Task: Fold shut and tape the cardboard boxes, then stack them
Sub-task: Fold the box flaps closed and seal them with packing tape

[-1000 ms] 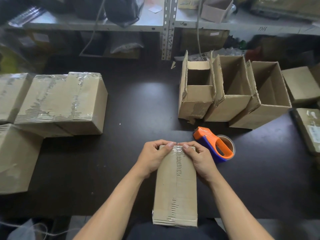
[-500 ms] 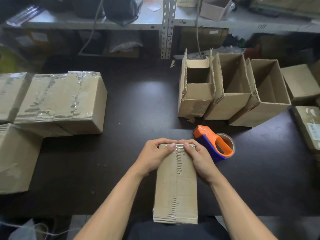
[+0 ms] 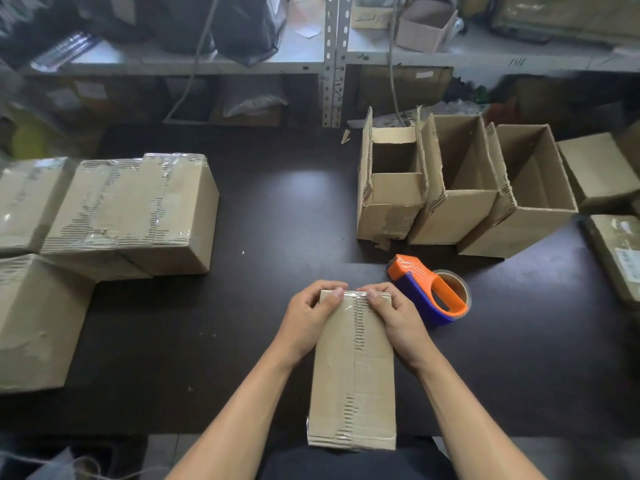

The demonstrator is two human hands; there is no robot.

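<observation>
Taped box [image 3: 351, 372] at 6 o'clock on counter [image 3: 277, 216], near end overhangs edge. Left hand [image 3: 308, 318] and right hand [image 3: 398, 318] grip far end, thumbs on top, fingers curled over edge, tips hidden. Tape dispenser [image 3: 427, 289] at 2 o'clock of hands. Three open boxes [image 3: 460, 188] at 1 o'clock. Sealed boxes [image 3: 128, 213] at 9 o'clock, leftmost cut off by frame.

No legible text or labels
</observation>
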